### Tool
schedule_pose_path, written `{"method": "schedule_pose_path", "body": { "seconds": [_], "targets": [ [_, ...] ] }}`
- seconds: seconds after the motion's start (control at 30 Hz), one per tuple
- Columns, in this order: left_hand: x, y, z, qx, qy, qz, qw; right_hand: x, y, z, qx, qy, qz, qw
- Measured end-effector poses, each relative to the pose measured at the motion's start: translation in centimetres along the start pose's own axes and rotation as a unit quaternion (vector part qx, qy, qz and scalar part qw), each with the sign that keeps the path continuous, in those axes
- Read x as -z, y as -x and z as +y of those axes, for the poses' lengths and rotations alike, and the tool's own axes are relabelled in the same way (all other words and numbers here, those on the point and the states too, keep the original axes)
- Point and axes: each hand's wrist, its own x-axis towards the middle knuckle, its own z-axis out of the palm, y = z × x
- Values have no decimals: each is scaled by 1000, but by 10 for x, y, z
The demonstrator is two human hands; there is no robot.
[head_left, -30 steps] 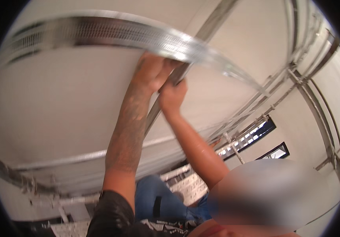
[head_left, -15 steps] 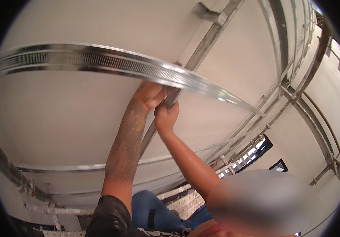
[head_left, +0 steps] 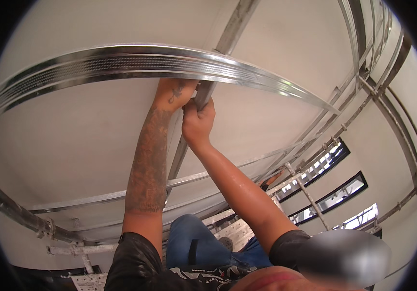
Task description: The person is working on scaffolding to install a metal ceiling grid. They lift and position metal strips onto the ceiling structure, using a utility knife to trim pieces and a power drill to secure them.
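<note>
A long, shiny galvanized metal channel (head_left: 121,63) with a ribbed middle spans the view in front of a pale wall, its right end tapering into the distance. A grey metal bar (head_left: 206,94) runs diagonally behind it, from the top of the view down past my hands. My right hand (head_left: 199,125) is closed around this bar just below the channel. Beside it, my left hand (head_left: 175,92) reaches up behind the channel, its wrist next to the bar. The channel hides the left fingers, so I cannot see what they hold.
Scaffold tubes (head_left: 402,145) stand on the right, with another tube (head_left: 24,216) at lower left. A lower metal rail (head_left: 102,198) crosses the wall behind my forearms. Dark-framed window openings (head_left: 334,196) show at right. Perforated scaffold planks (head_left: 240,228) lie below my legs.
The view has shifted, and both hands sit slightly higher in it. The left hand has gone farther up behind the channel, hiding its fingers. The right hand keeps its grip on the bar.
</note>
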Motion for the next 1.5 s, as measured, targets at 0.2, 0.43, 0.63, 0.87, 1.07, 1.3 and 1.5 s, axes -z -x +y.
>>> {"method": "schedule_pose_path", "body": {
  "seconds": [0.2, 0.43, 0.63, 0.87, 1.07, 1.3, 1.5],
  "targets": [
    [-8, 6, 6, -26, -69, 7, 997, 5, 1, -7, -24, 3, -12, 1000],
    [-26, 19, 26, -66, -37, 23, 997, -1, -1, -12, -27, -22, 0, 999],
    [-32, 34, 43, -61, -64, -6, 996, 8, 2, -1, 25, 93, -9, 995],
    [-46, 51, 58, -53, -160, 84, 982, 12, 0, -7, 23, 87, -79, 993],
    [-51, 36, 41, -80, -105, 115, 985, 21, 1, 0, -21, -69, -70, 995],
    [-42, 32, 29, -120, -93, 97, 984, 58, -67, -6, -264, -524, -228, 777],
    [-27, 24, 14, -176, -142, 73, 971, 39, -97, 3, -251, -514, -276, 772]
  ]
}}
